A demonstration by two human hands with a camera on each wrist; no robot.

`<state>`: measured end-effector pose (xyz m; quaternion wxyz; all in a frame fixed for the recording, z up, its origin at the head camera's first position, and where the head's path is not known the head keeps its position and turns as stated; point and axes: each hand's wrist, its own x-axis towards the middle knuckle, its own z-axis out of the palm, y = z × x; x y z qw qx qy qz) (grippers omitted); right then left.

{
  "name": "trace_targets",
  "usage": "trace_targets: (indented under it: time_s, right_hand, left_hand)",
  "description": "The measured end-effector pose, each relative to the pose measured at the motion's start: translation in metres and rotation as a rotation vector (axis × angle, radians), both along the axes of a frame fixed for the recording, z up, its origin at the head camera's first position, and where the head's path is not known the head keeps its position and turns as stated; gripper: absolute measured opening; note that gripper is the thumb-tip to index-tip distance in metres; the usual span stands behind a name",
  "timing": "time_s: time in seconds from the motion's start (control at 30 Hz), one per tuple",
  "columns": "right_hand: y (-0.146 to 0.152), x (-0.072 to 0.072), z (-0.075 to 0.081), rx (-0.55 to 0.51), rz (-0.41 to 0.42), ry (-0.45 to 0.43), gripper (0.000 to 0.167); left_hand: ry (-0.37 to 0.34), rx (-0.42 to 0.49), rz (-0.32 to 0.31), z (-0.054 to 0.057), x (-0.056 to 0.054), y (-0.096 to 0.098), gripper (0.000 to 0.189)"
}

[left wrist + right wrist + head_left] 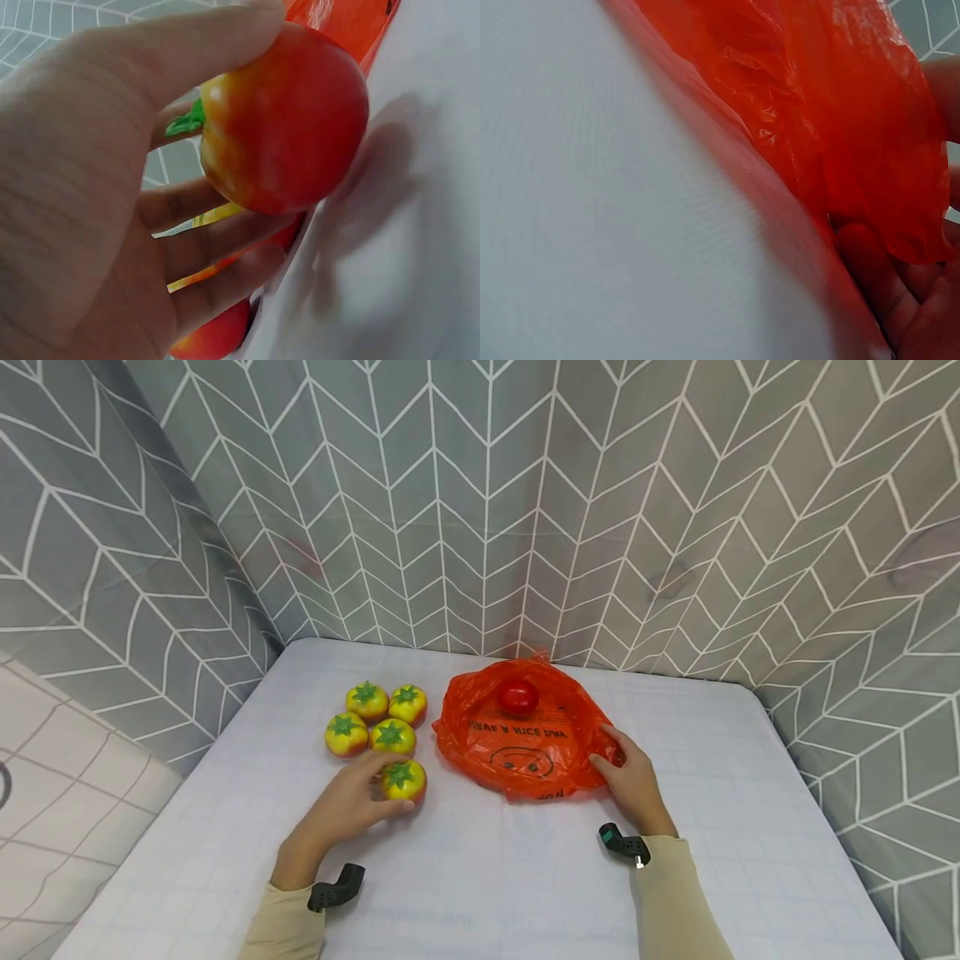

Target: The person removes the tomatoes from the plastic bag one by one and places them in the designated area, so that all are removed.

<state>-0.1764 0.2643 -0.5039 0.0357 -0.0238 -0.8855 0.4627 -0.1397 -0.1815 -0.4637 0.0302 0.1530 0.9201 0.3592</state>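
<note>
My left hand (348, 802) holds a red-and-yellow tomato (403, 782) with a green leafy top, thumb on one side and fingers on the other. Up close in the left wrist view, the tomato (289, 120) shows a smooth red underside, just over the white surface. A red plastic bag (517, 777) with printed lettering lies spread to the right, and a red tomato (518, 697) sits in it. At the bag's right edge, my right hand (633, 777) grips the plastic. In the right wrist view, fingers lie partly behind the thin bag (877, 135).
Several more yellow-and-red tomatoes (392, 737) are grouped beyond my left hand, left of the bag. Everything lies on a table with a white cover (480, 877). A grey patterned curtain (487, 502) hangs along the table's back and sides.
</note>
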Motion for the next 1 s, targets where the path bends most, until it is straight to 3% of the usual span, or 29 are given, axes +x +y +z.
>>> trace_targets:
  time_s: [0.13, 0.47, 0.8, 1.0]
  right_hand:
    - [0.0, -0.001, 0.0, 0.002, 0.0, 0.002, 0.061]
    - [-0.002, 0.001, 0.003, -0.006, -0.002, -0.011, 0.061]
    - [-0.002, 0.001, 0.003, -0.014, -0.003, -0.019, 0.061]
    - [0.0, 0.0, 0.001, -0.012, -0.001, -0.014, 0.062]
  left_hand:
    - [-0.01, -0.048, 0.018, -0.002, -0.002, -0.006, 0.069]
    - [-0.052, -0.058, 0.063, 0.001, -0.001, -0.018, 0.074]
    - [-0.072, -0.072, 0.048, 0.002, -0.001, -0.023, 0.08]
    - [-0.032, -0.072, 0.024, 0.002, 0.0, -0.027, 0.076]
